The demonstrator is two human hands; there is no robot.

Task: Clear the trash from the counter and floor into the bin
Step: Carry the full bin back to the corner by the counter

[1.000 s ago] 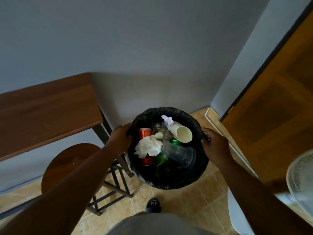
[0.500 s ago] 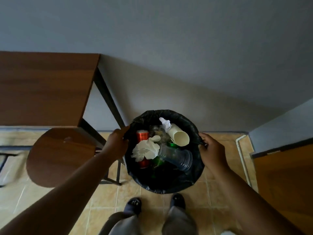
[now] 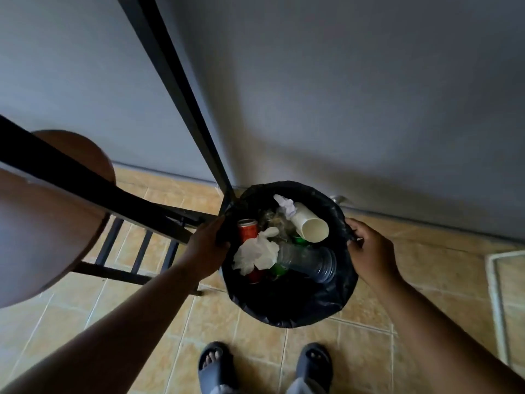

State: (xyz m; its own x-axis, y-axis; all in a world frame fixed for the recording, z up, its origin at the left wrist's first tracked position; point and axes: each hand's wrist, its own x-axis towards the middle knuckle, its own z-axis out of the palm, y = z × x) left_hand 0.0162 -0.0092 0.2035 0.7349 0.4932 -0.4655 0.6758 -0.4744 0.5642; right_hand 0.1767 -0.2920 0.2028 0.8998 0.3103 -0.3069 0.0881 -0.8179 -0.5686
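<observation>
A round bin lined with a black bag (image 3: 289,308) stands on the tiled floor by the grey wall. Inside lie a red can (image 3: 247,230), crumpled white tissue (image 3: 255,254), a cream paper cup (image 3: 311,226), stacked clear plastic cups (image 3: 309,261) and green cans (image 3: 277,270). My left hand (image 3: 206,245) grips the bin's left rim. My right hand (image 3: 369,251) holds the right rim, fingers curled over the bag's edge.
A black table leg (image 3: 176,89) runs down to the floor just left of the bin. A round wooden stool (image 3: 37,228) with a black frame stands at the left. My two feet in dark slippers (image 3: 216,365) are on the tiles below the bin.
The view has dropped lower and closer to the floor; the tabletop has left the view and its leg now looms large. Both hands stay on the bin's rim.
</observation>
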